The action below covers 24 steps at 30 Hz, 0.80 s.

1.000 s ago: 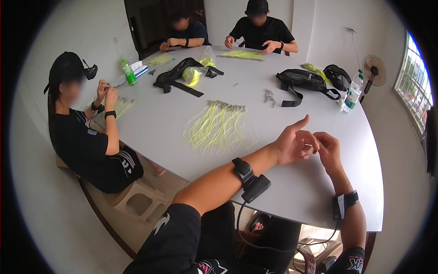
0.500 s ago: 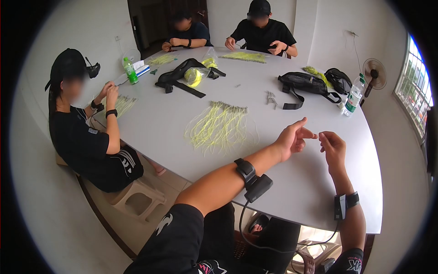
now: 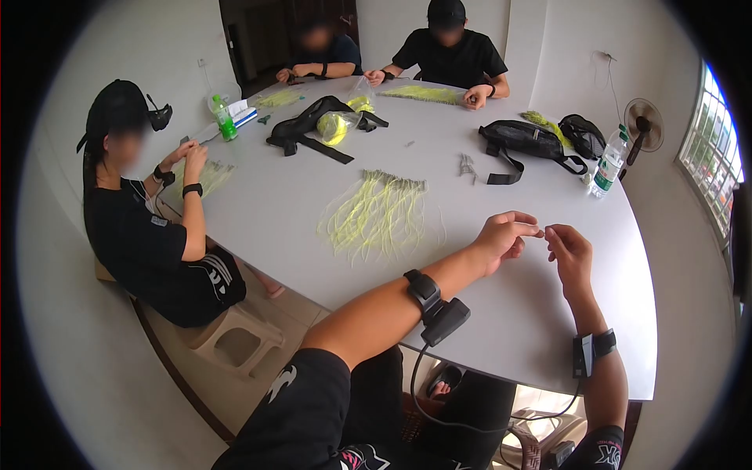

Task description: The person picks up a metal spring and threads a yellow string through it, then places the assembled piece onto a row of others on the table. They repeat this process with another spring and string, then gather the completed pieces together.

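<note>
From the head view, the person's left hand [image 3: 501, 239] and right hand [image 3: 570, 252] meet above the near right part of the grey table [image 3: 501, 329], fingertips pinched toward each other as if gripping something very thin; what lies between them is too small to tell, so I cannot say what either hand really holds. At about ten o'clock from the hands lies a fan of yellow-green strings [image 3: 377, 215], laid side by side with small ends lined up at the top, which I judge to be finished pieces. At twelve o'clock sits a small heap of metal bits [image 3: 467, 167], apparently the stock left to do. Farther out are a black pouch [image 3: 526, 139], a water bottle [image 3: 609, 168] and a bag of yellow cord [image 3: 333, 128]. Three other people work at their own bundles around the far rim. Nothing blocks the hands.
</note>
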Tool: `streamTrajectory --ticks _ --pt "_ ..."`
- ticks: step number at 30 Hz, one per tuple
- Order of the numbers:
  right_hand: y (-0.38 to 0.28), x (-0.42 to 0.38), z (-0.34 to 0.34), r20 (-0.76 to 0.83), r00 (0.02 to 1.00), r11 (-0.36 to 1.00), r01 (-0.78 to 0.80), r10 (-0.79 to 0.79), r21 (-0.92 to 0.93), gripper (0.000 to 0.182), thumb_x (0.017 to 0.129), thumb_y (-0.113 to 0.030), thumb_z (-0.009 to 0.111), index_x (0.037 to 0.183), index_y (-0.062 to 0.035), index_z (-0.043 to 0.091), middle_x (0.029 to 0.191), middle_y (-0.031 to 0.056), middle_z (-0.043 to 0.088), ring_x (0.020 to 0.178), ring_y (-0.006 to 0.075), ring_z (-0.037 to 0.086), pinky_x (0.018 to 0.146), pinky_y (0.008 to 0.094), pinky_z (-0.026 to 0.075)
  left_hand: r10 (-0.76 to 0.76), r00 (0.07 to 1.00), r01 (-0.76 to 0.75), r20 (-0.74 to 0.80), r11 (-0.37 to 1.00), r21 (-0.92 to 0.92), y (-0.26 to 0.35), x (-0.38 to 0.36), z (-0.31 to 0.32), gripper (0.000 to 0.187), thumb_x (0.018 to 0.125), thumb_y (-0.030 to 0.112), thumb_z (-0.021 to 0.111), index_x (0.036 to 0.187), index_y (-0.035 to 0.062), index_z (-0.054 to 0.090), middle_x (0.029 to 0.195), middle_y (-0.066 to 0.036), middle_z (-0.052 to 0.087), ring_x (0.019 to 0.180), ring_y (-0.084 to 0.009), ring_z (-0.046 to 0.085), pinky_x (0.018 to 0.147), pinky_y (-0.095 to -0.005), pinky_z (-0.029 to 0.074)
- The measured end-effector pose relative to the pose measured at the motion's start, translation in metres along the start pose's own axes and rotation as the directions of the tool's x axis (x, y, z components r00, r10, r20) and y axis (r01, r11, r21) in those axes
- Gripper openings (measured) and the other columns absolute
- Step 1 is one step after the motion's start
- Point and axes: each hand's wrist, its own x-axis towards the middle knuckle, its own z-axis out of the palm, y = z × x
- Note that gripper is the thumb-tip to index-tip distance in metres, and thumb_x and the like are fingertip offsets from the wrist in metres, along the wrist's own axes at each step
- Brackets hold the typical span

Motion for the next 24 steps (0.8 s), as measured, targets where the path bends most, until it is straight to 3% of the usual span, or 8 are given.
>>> streamTrajectory --ticks 4,13,24 --pt "-0.0039 -0.0019 0.0014 0.046 0.999 0.999 -0.028 0.026 0.025 0.020 0.098 -0.018 0.071 0.103 0.0012 0.073 0.086 0.0027 0.069 0.073 0.0084 0.060 0.060 0.0242 0.049 0.014 1.000 -0.014 -0.018 0.999 0.036 -0.0025 0.0016 -0.0010 0.036 0.088 0.011 0.073 0.120 0.0037 0.060 0.105 -0.011 0.073 0.061 -0.0069 0.051 0.056 -0.0233 0.043" --pt "-0.0031 -0.0012 0.0003 0.024 1.000 1.000 -0.003 0.004 -0.011 0.021 0.098 -0.018 0.071 0.103 0.0016 0.073 0.084 0.0024 0.068 0.068 0.0081 0.057 0.059 0.0239 0.049 0.130 0.986 -0.111 -0.103 0.978 0.177 0.0019 -0.0061 0.0039 0.048 0.083 0.015 0.080 0.123 -0.0008 0.060 0.095 -0.009 0.073 0.060 -0.0081 0.051 0.056 -0.0236 0.042" --pt "-0.0023 -0.0010 0.0019 0.014 1.000 1.000 -0.001 0.001 -0.005 0.021 0.097 -0.018 0.072 0.103 0.0018 0.072 0.084 0.0027 0.068 0.069 0.0082 0.057 0.059 0.0237 0.049 0.142 0.977 -0.109 -0.159 0.974 0.196 0.0006 -0.0033 0.0026 0.053 0.077 0.015 0.087 0.121 -0.0004 0.061 0.092 -0.008 0.073 0.059 -0.0073 0.049 0.057 -0.0226 0.040"
